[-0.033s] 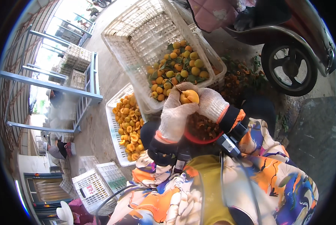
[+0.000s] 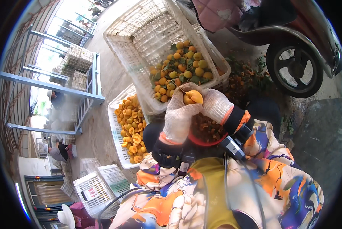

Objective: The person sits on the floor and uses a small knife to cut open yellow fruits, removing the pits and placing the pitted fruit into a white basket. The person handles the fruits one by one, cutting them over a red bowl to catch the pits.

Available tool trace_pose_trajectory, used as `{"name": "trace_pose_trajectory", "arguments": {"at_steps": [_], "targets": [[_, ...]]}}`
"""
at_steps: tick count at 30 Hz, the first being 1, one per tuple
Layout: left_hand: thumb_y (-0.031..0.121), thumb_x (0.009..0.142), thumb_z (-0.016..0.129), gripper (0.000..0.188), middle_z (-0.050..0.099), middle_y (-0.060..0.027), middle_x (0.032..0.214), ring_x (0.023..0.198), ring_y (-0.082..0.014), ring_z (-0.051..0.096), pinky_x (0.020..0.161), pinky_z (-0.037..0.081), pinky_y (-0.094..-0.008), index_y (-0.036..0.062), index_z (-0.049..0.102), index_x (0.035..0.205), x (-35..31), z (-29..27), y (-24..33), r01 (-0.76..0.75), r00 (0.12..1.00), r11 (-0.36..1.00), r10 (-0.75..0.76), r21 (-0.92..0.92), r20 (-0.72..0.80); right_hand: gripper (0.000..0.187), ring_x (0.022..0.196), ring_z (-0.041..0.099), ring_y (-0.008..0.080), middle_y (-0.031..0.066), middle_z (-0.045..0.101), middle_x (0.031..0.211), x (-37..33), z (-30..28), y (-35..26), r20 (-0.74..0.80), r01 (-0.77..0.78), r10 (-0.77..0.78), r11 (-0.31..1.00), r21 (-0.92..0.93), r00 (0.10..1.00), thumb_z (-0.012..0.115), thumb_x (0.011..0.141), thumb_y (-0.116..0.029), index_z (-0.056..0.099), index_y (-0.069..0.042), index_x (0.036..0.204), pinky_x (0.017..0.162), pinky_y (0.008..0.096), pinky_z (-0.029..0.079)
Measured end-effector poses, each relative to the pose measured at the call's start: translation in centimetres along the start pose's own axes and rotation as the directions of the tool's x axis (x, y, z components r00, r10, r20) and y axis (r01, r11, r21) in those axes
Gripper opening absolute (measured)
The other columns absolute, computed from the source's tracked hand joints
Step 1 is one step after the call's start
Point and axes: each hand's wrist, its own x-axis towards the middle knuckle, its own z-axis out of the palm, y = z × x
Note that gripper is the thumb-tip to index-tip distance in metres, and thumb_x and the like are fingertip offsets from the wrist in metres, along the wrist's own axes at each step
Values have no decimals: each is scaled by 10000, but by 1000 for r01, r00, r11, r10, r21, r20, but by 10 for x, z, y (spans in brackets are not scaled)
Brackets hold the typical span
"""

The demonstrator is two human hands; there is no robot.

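Above a round red tub (image 2: 203,144) of brown bits, pinching one smooth round yellow-orange fruit (image 2: 193,97) between a white-gloved left hand (image 2: 177,121) and a white-gloved right hand (image 2: 216,105), fingers curled in. Looks like the splitting step; probably calls for a soft, even twist. Little room ahead, by the edge of a tall white plastic crate (image 2: 148,36); more room straight down, or left toward a low white plastic crate (image 2: 119,147) of orange fruit halves (image 2: 132,119).

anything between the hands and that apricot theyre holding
Only the pale gloves: the left hand and right hand hold the apricot between them, and nothing else visible stands in the way. The hands hide part of it.
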Motion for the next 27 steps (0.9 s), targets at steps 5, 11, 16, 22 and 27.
{"name": "trace_pose_trajectory", "arguments": {"at_steps": [5,11,16,22,27], "targets": [[-48,750,576,473,616,-96,1108,1026,-199,587,929,465,-296,-10,534,1219,8,-6,-13,-40,999,969,32,-244,-38,405,960,657,366,172,681,1068,2,-7,-8,16,-102,102,993,62,995,618,853,-285,588,-129,1226,814,427,533],[-24,775,539,480,582,-145,1223,1130,-247,580,983,463,-346,-34,510,1254,10,-20,-10,-95,994,995,96,28,-42,481,1090,632,327,169,624,1234,-22,-15,-23,-320,99,-29,973,206,947,626,870,-185,523,-83,1329,902,394,514],[39,782,556,532,562,-174,1265,1146,-289,580,985,473,-418,-27,482,1305,13,-36,-11,128,992,824,-112,-552,62,453,1110,626,209,133,645,1173,-9,-11,-3,-379,252,9,733,632,925,603,904,-109,511,-51,1343,939,316,486],[54,829,572,479,622,-130,1182,1086,-227,597,970,472,-372,0,507,1300,13,-48,-14,116,993,963,-118,-244,4,314,790,517,46,-26,595,934,-10,-12,-5,58,-49,-14,352,935,998,592,896,-48,584,-16,1208,696,202,441],[-1,834,601,420,667,-110,1062,980,-202,653,869,518,-286,-19,571,1252,14,-36,-19,67,992,997,-70,-29,-103,245,749,518,42,-42,574,842,-11,-8,-5,205,-153,-105,368,917,973,600,900,-62,598,-19,1142,648,202,437]]}}
